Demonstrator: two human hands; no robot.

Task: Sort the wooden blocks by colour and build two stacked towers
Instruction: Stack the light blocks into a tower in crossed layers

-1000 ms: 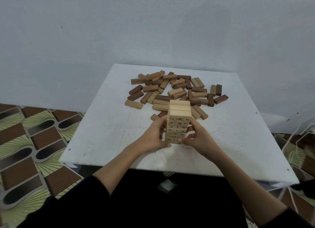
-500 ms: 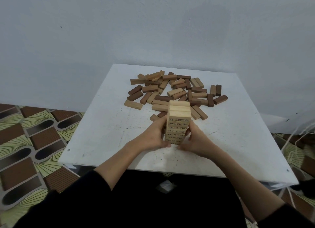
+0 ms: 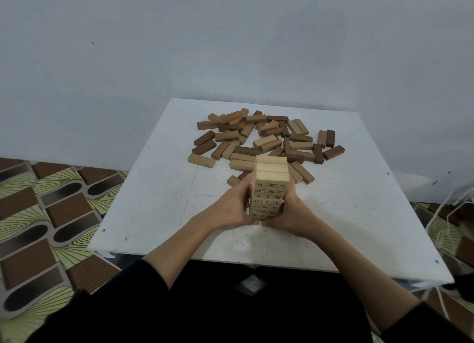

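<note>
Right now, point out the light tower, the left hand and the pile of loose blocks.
light tower [image 3: 272, 172]: head view, on its top layer of pale blocks.
left hand [image 3: 230, 205]: head view, back of the hand.
pile of loose blocks [image 3: 264, 137]: head view, middle of the heap behind the tower.

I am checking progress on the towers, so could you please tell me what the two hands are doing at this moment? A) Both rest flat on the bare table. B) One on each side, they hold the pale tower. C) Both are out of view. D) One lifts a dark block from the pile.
B: the left hand and the right hand are curled against opposite sides of the pale tower, which stands in front of the loose pile.
</note>
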